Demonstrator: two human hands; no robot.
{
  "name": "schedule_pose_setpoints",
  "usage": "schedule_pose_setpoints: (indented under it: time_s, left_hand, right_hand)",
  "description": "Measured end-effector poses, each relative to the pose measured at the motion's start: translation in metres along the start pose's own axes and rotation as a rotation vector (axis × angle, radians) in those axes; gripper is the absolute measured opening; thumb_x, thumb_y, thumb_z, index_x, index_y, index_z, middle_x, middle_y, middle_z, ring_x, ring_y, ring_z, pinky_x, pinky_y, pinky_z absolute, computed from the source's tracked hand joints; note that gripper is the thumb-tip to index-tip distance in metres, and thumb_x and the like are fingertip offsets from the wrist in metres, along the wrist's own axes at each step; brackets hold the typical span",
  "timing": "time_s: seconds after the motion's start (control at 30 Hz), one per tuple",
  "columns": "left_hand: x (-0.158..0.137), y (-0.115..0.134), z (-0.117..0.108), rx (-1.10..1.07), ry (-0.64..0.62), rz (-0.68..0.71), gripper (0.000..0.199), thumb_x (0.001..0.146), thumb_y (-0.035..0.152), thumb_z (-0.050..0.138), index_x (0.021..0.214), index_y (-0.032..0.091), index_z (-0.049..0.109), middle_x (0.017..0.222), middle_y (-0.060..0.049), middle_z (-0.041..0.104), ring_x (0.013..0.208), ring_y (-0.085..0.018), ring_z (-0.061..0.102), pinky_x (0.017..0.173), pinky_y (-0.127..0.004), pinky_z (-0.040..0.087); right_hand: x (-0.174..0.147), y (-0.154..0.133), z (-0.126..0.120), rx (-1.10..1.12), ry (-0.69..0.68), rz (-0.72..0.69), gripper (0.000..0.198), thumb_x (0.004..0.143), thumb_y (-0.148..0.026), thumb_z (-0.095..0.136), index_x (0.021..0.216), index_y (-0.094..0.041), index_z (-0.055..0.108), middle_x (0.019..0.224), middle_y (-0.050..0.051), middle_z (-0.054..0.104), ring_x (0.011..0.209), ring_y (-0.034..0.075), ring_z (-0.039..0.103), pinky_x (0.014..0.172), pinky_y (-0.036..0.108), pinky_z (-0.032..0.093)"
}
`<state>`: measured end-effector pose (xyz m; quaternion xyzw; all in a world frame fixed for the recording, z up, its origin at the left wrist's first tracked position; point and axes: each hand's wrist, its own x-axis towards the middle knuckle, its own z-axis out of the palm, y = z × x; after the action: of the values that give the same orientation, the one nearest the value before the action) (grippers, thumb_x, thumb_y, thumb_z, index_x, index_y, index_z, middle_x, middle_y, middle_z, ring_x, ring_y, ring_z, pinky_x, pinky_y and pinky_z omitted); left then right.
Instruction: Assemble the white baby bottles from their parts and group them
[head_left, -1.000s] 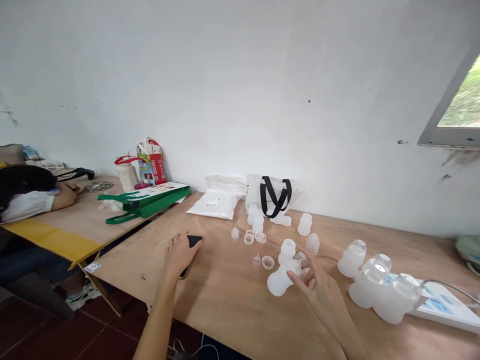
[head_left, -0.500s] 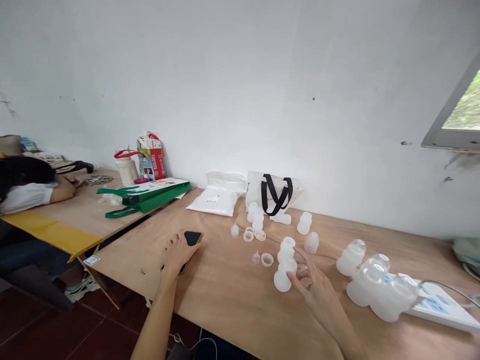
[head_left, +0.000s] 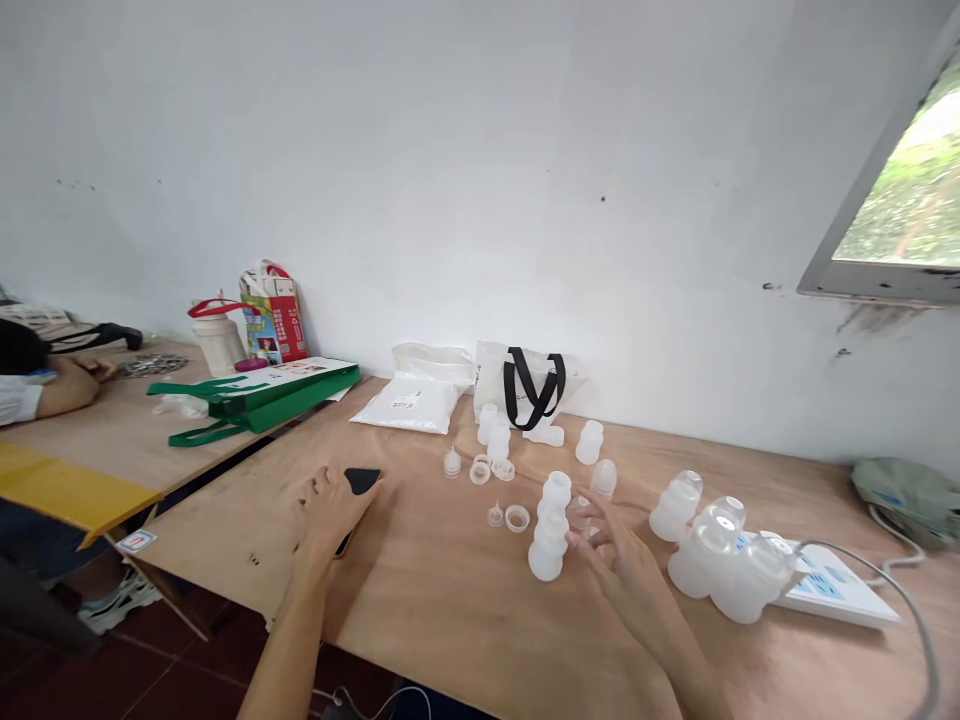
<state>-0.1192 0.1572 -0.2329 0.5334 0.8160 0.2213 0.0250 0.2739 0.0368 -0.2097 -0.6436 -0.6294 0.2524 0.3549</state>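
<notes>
My left hand [head_left: 330, 510] rests on the table over a black phone [head_left: 362, 480], fingers spread and part of the phone hidden below it. My right hand [head_left: 616, 552] is open, its fingertips beside a row of frosted baby bottles [head_left: 547, 550] without caps. Something clear lies partly hidden behind its fingers. Just beyond stands a frosted bottle with a clear cap [head_left: 603, 478]. Left of the row lie a clear nipple [head_left: 496, 514] and a collar ring [head_left: 517, 518]. Farther back are another nipple [head_left: 451, 462], more rings [head_left: 481, 470] and uncapped bottles [head_left: 499, 440].
Capped bottles [head_left: 705, 550] stand at right against a white box [head_left: 836, 590] with a cable across it. A white plastic package [head_left: 409, 400] and a black-handled bag [head_left: 491, 380] line the wall. On the adjoining table lies a green bag [head_left: 292, 400]; a person's arm [head_left: 71, 385] rests there.
The view has turned to the right, so everything sits farther left. My right hand has drawn slightly away from the bottle row; my left hand stays over the phone.
</notes>
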Motion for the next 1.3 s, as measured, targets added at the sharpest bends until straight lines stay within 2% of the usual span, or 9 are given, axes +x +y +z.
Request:
schedule_pose_setpoints:
  time_s: [0.17,0.33,0.43,0.57,0.77,0.9,1.0,1.17,1.3]
  left_hand:
    - [-0.024,0.042,-0.017,-0.325,0.088,0.202,0.079,0.091,0.057,0.045,0.152,0.007,0.035,0.144,-0.024,0.05,0.133,-0.042,0.049,0.112,-0.055,0.039]
    - [-0.09,0.096,-0.025,-0.81,-0.332,0.423,0.054,0.096,0.061,0.049,0.139,0.028,0.047,0.138,-0.007,0.057,0.126,-0.024,0.056,0.11,-0.039,0.043]
    - [-0.129,0.117,-0.02,-0.821,-0.615,0.579,0.051,0.094,0.06,0.058,0.133,0.028,0.051,0.136,-0.006,0.058,0.129,-0.023,0.054,0.111,-0.036,0.041]
    - [-0.156,0.13,-0.005,-0.82,-0.766,0.639,0.056,0.089,0.046,0.069,0.138,0.029,0.049,0.147,-0.005,0.051,0.14,-0.024,0.045,0.117,-0.036,0.037]
    - [-0.163,0.137,0.019,-0.879,-0.767,0.583,0.066,0.088,0.037,0.07,0.145,0.025,0.041,0.155,-0.009,0.043,0.143,-0.024,0.04,0.119,-0.037,0.033]
    - [-0.167,0.141,0.026,-0.899,-0.801,0.577,0.059,0.087,0.032,0.071,0.14,0.025,0.046,0.147,-0.006,0.052,0.135,-0.023,0.048,0.114,-0.034,0.036]
    - [-0.167,0.141,0.025,-0.903,-0.819,0.631,0.043,0.088,0.034,0.071,0.127,0.023,0.057,0.132,-0.005,0.061,0.122,-0.023,0.054,0.105,-0.032,0.04]
    - [-0.159,0.135,0.011,-0.78,-0.847,0.659,0.043,0.086,0.042,0.073,0.124,0.026,0.061,0.123,-0.002,0.065,0.113,-0.025,0.057,0.09,-0.031,0.041]
    - [-0.151,0.131,-0.007,-0.719,-0.764,0.695,0.049,0.083,0.046,0.076,0.127,0.027,0.064,0.125,-0.002,0.065,0.116,-0.026,0.057,0.096,-0.032,0.04]
  right_hand:
    - [0.006,0.023,-0.019,-0.193,0.111,0.001,0.05,0.098,-0.068,0.035,0.128,-0.035,0.058,0.115,0.001,0.064,0.083,0.02,0.064,0.075,0.035,0.051]
    - [0.011,0.047,-0.013,-0.393,0.025,0.03,0.048,0.103,-0.058,0.029,0.137,-0.036,0.055,0.128,0.003,0.06,0.08,0.019,0.066,0.062,0.031,0.047]
    - [0.013,0.052,-0.003,-0.462,-0.02,-0.004,0.046,0.104,-0.047,0.032,0.143,-0.037,0.054,0.128,0.005,0.062,0.081,0.019,0.067,0.059,0.028,0.044]
    - [0.015,0.05,-0.001,-0.445,-0.025,-0.025,0.041,0.101,-0.044,0.038,0.132,-0.033,0.063,0.121,0.006,0.066,0.084,0.021,0.068,0.064,0.03,0.047]
    - [0.015,0.034,-0.023,-0.01,0.174,-0.026,0.056,0.093,-0.067,0.053,0.135,-0.032,0.061,0.119,0.005,0.069,0.108,0.025,0.066,0.084,0.037,0.057]
    - [0.008,0.024,-0.032,0.242,0.197,-0.069,0.064,0.088,-0.068,0.065,0.137,-0.028,0.061,0.134,0.007,0.064,0.119,0.026,0.063,0.079,0.032,0.061]
    - [0.004,0.021,-0.031,0.257,0.117,-0.096,0.056,0.091,-0.063,0.067,0.134,-0.027,0.065,0.135,0.007,0.064,0.12,0.026,0.063,0.085,0.033,0.061]
    - [0.001,0.017,-0.029,0.271,0.065,-0.173,0.052,0.094,-0.059,0.066,0.135,-0.027,0.065,0.131,0.009,0.066,0.114,0.025,0.065,0.088,0.034,0.061]
    - [-0.002,0.014,-0.034,0.261,0.066,-0.206,0.049,0.094,-0.057,0.067,0.133,-0.027,0.066,0.13,0.009,0.066,0.109,0.025,0.068,0.089,0.034,0.062]
